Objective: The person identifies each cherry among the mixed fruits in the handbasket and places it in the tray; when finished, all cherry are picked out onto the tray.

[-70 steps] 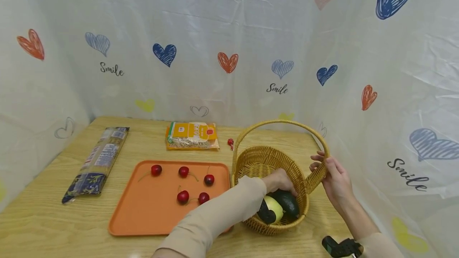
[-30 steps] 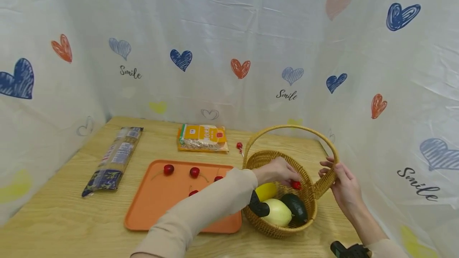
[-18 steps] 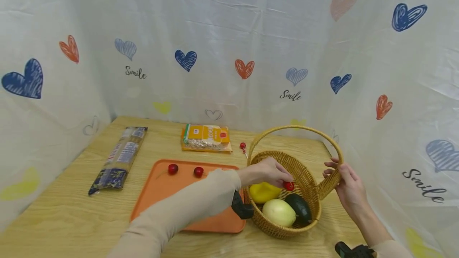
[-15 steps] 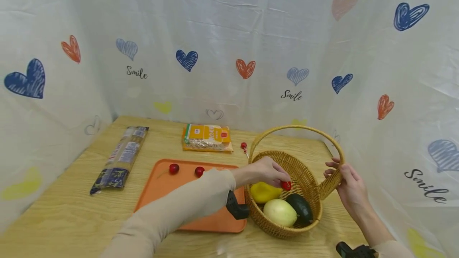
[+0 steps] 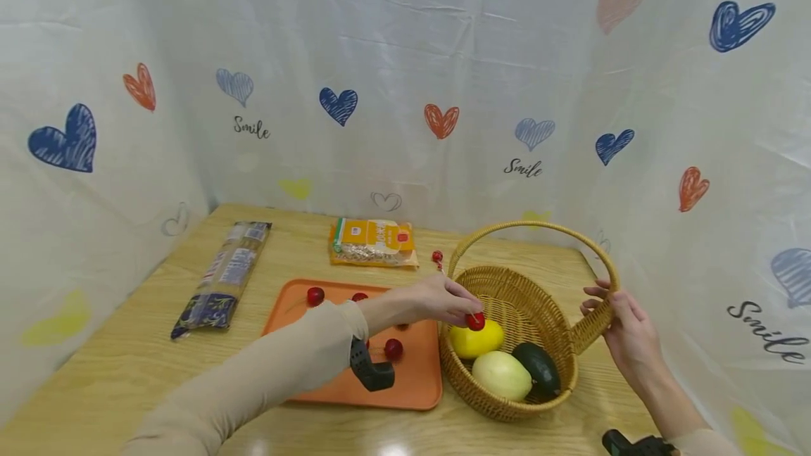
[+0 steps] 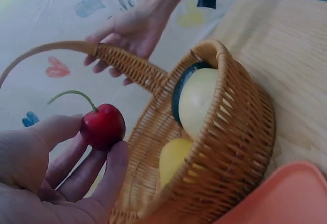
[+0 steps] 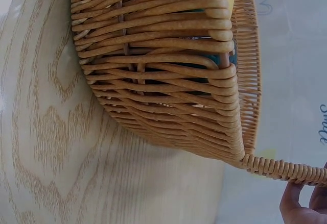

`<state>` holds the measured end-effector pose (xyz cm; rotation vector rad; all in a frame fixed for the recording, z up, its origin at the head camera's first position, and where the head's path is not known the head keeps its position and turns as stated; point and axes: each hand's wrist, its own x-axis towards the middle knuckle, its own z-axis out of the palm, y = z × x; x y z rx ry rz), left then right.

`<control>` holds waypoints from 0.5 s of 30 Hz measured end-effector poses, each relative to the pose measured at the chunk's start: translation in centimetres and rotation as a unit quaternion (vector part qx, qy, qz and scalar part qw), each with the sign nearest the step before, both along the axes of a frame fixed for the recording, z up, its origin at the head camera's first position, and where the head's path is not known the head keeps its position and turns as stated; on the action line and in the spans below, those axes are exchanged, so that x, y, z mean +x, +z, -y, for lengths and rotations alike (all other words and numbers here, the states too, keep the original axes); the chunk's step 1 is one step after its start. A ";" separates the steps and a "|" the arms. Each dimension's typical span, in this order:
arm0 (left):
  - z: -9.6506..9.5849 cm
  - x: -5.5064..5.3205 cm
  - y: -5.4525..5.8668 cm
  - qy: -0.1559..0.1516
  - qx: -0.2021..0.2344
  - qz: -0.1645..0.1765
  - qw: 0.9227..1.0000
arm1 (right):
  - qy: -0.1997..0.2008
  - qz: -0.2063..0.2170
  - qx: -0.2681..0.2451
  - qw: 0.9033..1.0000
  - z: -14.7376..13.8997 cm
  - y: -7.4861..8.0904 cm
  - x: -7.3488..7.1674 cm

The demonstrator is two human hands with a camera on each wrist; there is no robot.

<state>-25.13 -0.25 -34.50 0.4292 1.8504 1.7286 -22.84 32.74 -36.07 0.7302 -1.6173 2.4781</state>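
Note:
My left hand (image 5: 437, 300) pinches a red cherry (image 6: 103, 126) by thumb and fingers, its green stem curving up. The hand is over the left rim of the wicker basket (image 5: 550, 301), above the lemon-yellow fruit (image 5: 486, 338). Beside that fruit in the basket lie a pale green, onion-shaped vegetable (image 5: 503, 376) and a dark green, avocado-like fruit (image 5: 537, 368). My right hand (image 5: 633, 333) grips the right side of the basket's arched handle (image 5: 545, 226). On the orange tray (image 5: 412, 396) are several cherries (image 5: 393, 350), some partly hidden by my left arm.
Left of the tray lies a long noodle packet (image 5: 224, 276). An orange bag of grain (image 5: 374, 243) lies behind the tray, with a small red lollipop (image 5: 437, 257) between it and the basket. A heart-print curtain (image 5: 393, 55) hangs behind the wooden table.
From deep inside the basket, my left hand has come up with a cherry and moved left to the tray side. My right hand keeps its hold on the handle. The head view has shifted.

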 end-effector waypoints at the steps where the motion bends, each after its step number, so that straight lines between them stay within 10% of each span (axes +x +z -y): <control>1: 0.6 0.0 -0.1 0.003 0.005 0.003 1.000 | 0.001 0.001 -0.002 1.000 0.0 0.0 0.0; 15: 10.3 0.3 -1.6 0.096 0.020 0.030 0.995 | 0.015 0.012 -0.012 1.000 0.0 0.0 0.0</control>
